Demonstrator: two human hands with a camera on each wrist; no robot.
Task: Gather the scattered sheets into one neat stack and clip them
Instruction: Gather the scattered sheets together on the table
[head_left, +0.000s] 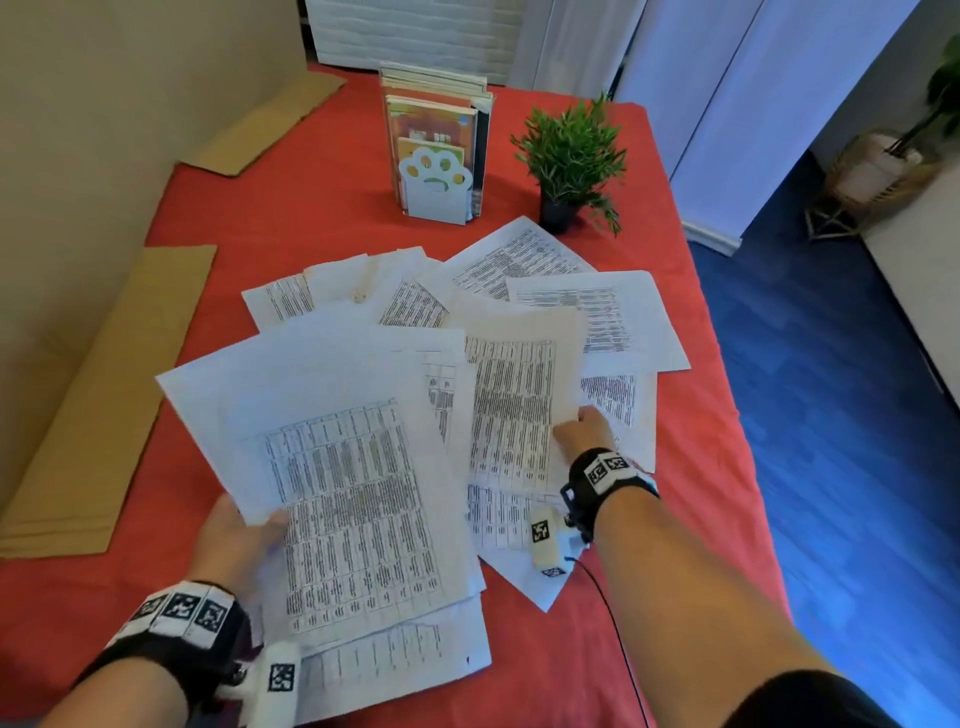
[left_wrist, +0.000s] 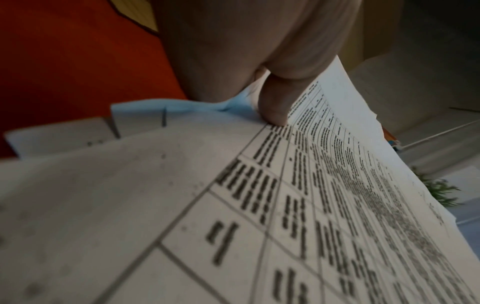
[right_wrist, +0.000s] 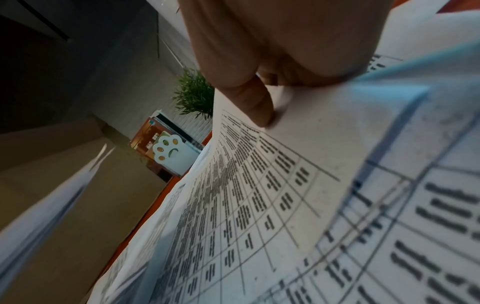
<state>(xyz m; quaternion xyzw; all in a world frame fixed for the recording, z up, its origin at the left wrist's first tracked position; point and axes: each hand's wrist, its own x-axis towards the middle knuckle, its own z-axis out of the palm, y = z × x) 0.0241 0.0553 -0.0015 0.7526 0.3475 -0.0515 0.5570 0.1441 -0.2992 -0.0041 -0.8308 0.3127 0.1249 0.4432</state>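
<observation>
From the head view, the gathering step is under way: the left hand (head_left: 236, 540) grips a small fanned bundle of printed sheets (head_left: 343, 499) raised off the red tablecloth (head_left: 311, 218), while the right hand (head_left: 584, 428) pinches the near corner of a single cream sheet (head_left: 514, 395) lifted from the scattered sheets (head_left: 587, 306) lying overlapped just before the paw-shaped bookend (head_left: 435, 179) and potted plant (head_left: 571, 150). No clip shows anywhere. The left wrist view has the thumb (left_wrist: 275, 102) pressed down on the table-printed top page (left_wrist: 311, 185), fingers hidden beneath. The right wrist view shows the thumb (right_wrist: 255, 102) pinching the lifted sheet's (right_wrist: 259, 185) edge. The next move probably calls for carrying this sheet across onto the left bundle, then collecting the far pages; squaring edges and clipping are not yet begun.
</observation>
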